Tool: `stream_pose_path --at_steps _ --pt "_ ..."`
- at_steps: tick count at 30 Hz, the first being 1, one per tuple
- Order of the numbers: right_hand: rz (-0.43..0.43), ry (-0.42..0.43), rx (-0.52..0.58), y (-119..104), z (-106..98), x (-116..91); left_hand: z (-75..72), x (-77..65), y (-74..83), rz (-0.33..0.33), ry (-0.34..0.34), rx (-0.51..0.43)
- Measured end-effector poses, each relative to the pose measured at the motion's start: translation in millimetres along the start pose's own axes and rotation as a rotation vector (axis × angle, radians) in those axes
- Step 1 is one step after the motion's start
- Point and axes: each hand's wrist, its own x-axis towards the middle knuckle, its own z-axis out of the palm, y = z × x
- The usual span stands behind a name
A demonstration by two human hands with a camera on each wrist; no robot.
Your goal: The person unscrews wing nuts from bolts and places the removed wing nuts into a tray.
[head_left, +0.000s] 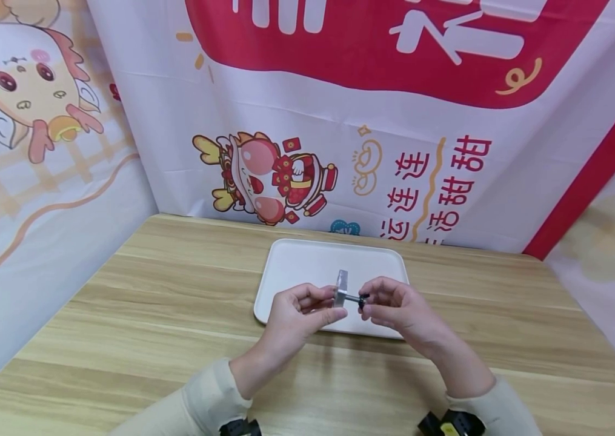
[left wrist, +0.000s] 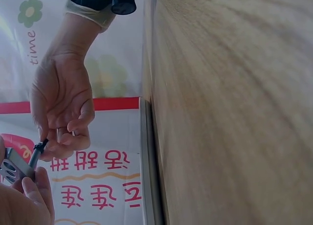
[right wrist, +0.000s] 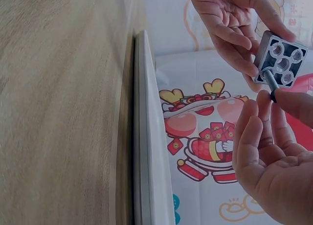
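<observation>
My left hand (head_left: 297,315) grips a small square metal plate (right wrist: 285,61) by its edges, over the tray. Several round holes show on the face turned to the right wrist view. From one corner hole stands a silver threaded screw (right wrist: 270,80) with a black end piece (head_left: 362,301). My right hand (head_left: 402,312) pinches that black end between thumb and fingertips, to the right of the plate. How deep the screw sits in the hole I cannot tell. In the left wrist view the right hand (left wrist: 63,98) is palm-on, its other fingers loosely bent.
A white rectangular tray (head_left: 302,260) lies on the wooden table (head_left: 176,290) beneath and behind the hands. Printed cloth (head_left: 285,97) hangs along the table's back edge, with more cloth at both sides. Dark wrist cameras (head_left: 451,422) sit on the sleeves.
</observation>
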Motion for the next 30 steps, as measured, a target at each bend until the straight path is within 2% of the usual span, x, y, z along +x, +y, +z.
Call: stream_pose_path --at_steps 6,17,25,30 --pt "0.032 0.034 -0.020 -0.7 1.0 1.4 -0.4 0.5 -0.1 -0.006 0.001 -0.006" --pt "0.072 0.067 0.029 -2.8 0.6 1.9 0.0 0.3 0.0 -0.011 0.005 -0.003" --pt "0.105 -0.035 0.041 -3.1 -1.9 2.1 -0.2 0.8 -0.8 -0.009 0.000 -0.004" --pt "0.086 -0.067 0.023 -0.3 -2.4 2.2 0.0 1.2 -1.6 -0.005 -0.003 -0.004"
